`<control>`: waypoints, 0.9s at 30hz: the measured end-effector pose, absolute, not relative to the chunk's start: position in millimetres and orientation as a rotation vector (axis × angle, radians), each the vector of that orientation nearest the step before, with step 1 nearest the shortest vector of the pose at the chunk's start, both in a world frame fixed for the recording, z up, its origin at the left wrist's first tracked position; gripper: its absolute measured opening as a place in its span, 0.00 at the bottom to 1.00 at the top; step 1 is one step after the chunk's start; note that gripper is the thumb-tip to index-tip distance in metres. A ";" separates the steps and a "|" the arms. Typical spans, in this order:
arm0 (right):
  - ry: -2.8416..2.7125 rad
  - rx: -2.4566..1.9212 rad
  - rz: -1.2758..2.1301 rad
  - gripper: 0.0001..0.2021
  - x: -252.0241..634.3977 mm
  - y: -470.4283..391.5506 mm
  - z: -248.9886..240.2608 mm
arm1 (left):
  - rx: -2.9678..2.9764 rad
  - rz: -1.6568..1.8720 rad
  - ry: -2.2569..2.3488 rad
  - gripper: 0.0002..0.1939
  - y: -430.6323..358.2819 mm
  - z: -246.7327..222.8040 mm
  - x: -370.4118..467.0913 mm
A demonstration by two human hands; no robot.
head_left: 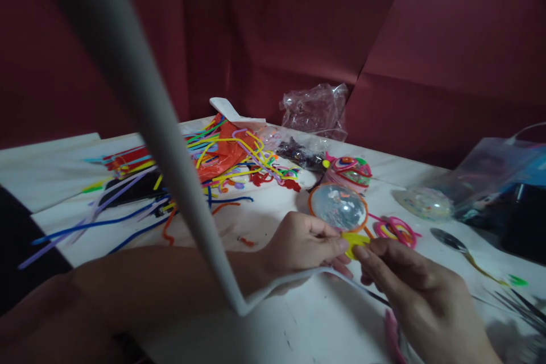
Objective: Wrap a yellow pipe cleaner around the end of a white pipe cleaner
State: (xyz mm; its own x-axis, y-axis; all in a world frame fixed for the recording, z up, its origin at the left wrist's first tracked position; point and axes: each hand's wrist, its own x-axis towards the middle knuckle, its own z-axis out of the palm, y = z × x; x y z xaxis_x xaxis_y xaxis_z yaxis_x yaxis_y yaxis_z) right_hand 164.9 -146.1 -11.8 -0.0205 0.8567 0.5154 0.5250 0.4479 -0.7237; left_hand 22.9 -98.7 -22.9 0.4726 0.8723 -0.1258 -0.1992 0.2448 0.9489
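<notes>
My left hand (301,242) and my right hand (420,284) meet over the white table, each pinching one side of a small flat yellow piece (354,243), which looks like coiled pipe cleaner. My fingers cover part of it. Just beyond my left hand lies a clear plastic dome (338,205) with an orange rim. Behind the dome rests a round pink piece (350,173) trimmed with coloured coils. Past my right fingertips there is a flat pink coil (394,231) with other colours in it.
A pale pole (170,142) crosses the near view, bending by my left wrist. Heaped pipe cleaners (222,151) of many colours lie at the left and back. Clear plastic bags (315,108) sit behind. Thin metal tools (520,307) and a second clear dome (426,203) are at right.
</notes>
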 end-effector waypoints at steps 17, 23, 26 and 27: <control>-1.838 -1.305 0.531 0.22 169.0 -146.6 -11.8 | 1.308 0.714 0.825 0.06 -99.4 -9.2 17.4; -1.631 -1.328 0.794 0.23 171.3 -142.8 6.2 | 1.487 0.702 0.837 0.05 -96.6 -13.2 16.2; -1.545 -1.316 0.885 0.23 175.3 -140.4 6.5 | 1.532 0.707 0.823 0.05 -96.2 -17.3 16.2; -1.515 -1.320 0.924 0.23 176.1 -139.6 5.0 | 1.546 0.712 0.821 0.06 -96.2 -18.7 16.2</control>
State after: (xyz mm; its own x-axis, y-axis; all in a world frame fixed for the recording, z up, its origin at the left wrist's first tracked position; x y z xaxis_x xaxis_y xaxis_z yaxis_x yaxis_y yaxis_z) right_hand 176.1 -139.6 5.0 -0.0290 0.9882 0.1506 0.3183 0.1519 -0.9357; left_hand 16.2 -96.2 -18.7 0.5654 0.8248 -0.0080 0.1094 -0.0654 0.9918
